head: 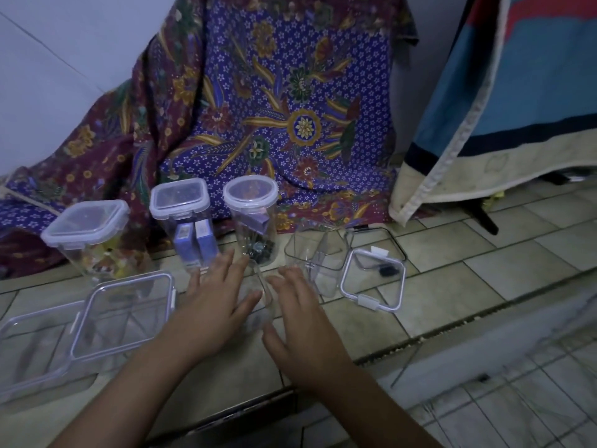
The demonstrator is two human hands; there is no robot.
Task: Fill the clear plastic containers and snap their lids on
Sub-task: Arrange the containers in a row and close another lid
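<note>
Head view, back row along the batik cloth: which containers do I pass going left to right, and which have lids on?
Square lidded container with yellowish contents → lidded container with purple boxes → round lidded container with dark bits → open empty container, its loose lid lying beside it on the tiles.

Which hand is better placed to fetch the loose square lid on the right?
Right. The right hand is nearest the loose square lid, which lies beside the open empty container. The left hand would have to cross over.
</note>
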